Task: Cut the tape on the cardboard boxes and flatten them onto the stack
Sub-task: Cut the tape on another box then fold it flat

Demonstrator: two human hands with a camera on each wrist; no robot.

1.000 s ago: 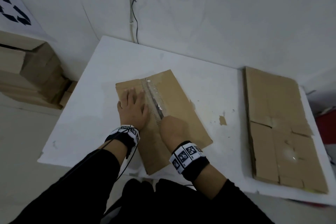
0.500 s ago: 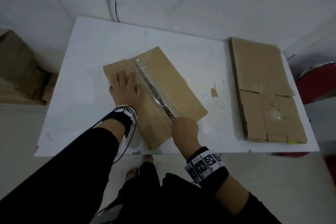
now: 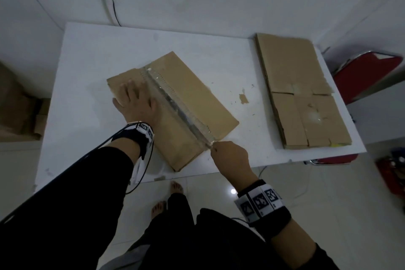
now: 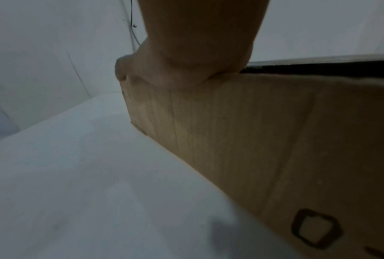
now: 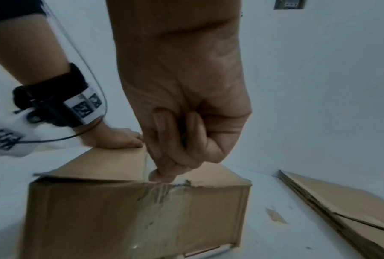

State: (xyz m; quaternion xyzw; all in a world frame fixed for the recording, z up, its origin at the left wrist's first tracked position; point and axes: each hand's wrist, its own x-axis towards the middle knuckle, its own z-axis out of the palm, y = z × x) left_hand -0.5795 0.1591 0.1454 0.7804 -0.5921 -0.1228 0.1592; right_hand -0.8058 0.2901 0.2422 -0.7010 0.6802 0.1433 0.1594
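Right hand point(image 3: 232, 155) reached box point(image 3: 197, 98) edge.

You're working in dim, flat, bluish light; your head view bows straight lines toward its edges. A ceiling light glints off the floor point(image 3: 233, 191) at 6 o'clock. Both wrist views look soft and grainy.

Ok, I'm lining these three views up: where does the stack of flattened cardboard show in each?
Head: the stack of flattened cardboard lies at the table's right end.
Left wrist: not in it.
Right wrist: at the lower right edge.
Shared landmark: the taped box, in all three.
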